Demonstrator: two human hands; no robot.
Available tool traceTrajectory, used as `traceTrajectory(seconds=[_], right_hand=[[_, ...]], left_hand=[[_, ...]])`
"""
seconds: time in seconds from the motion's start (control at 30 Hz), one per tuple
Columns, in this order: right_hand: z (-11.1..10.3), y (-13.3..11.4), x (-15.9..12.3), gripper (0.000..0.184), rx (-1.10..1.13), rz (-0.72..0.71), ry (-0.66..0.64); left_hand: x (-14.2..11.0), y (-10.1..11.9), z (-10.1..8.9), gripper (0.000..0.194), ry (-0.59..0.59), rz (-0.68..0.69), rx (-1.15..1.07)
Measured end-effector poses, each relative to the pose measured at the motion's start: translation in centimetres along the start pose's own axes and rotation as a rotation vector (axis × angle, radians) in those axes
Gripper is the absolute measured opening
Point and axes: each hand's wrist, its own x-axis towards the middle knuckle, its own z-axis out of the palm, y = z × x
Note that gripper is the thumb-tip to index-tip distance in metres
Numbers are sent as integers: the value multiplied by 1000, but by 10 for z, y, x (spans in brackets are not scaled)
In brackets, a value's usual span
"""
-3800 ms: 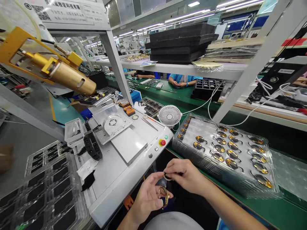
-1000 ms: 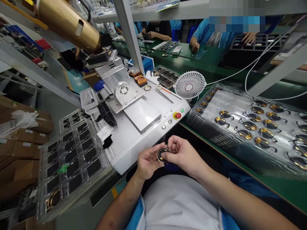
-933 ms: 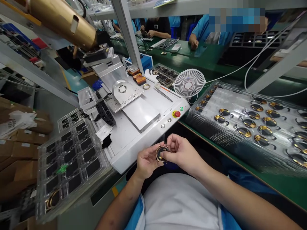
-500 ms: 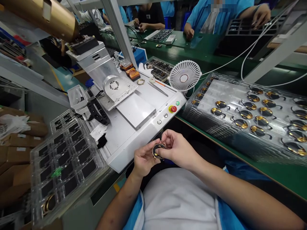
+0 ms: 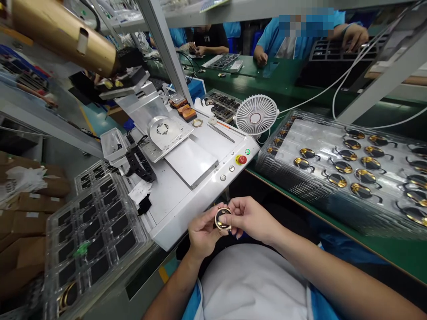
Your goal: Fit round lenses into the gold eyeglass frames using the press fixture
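In the head view, a gold-rimmed round watch case (image 5: 219, 212) with a black face sits between my two hands, in front of my belly. My left hand (image 5: 202, 232) is closed around its left side, fingers along the rim. My right hand (image 5: 255, 218) grips the opposite side, with the thumb lying flat on the black face. Small gold spots show on the face beside the thumb. The underside of the case is hidden by my fingers. Just beyond my hands is the front edge of a white machine bed (image 5: 187, 209) with a red button (image 5: 242, 159).
Stacked clear trays (image 5: 300, 133) with round black-and-gold displays stand at right. At left lies a tray (image 5: 90, 231) of black pieces and gold-rimmed parts. A white fan (image 5: 256, 114), tweezers (image 5: 222, 132) and a metal fixture (image 5: 163, 129) are ahead. Co-workers sit across the green bench.
Earlier, my left hand held the open gold case and my right hand a small round part apart from it. Now both hands hold one case with a black face, turned slightly in the last half second.
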Motion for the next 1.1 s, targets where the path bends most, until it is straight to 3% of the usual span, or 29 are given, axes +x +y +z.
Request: traceTrajectory(seconds=[0.17, 0.37, 0.43, 0.53, 0.67, 0.77, 0.93, 1.1], right_hand=[[3, 10, 5, 62, 123, -7, -39], [-2, -11, 38, 59, -29, -64, -93], [-10, -28, 58, 57, -125, -125, 39], [-22, -54, 91, 43, -210, -227, 342], [-28, -74, 110, 30, -270, -301, 435], [-24, -72, 92, 30, -278, -377, 394], [-11, -50, 32, 35, -214, -468, 88], [3, -33, 0, 34, -262, -433, 91]], left_hand=[[1, 4, 0, 56, -42, 45, 70], [9, 11, -3, 43, 181, -94, -2], [11, 15, -5, 38, 249, -143, -78], [11, 23, -6, 39, 235, -212, -130], [10, 31, -9, 65, 176, -165, 6], [10, 33, -10, 80, 176, -83, 167], [11, 31, -5, 92, 155, 46, 438], [16, 33, 5, 87, 82, 153, 516]])
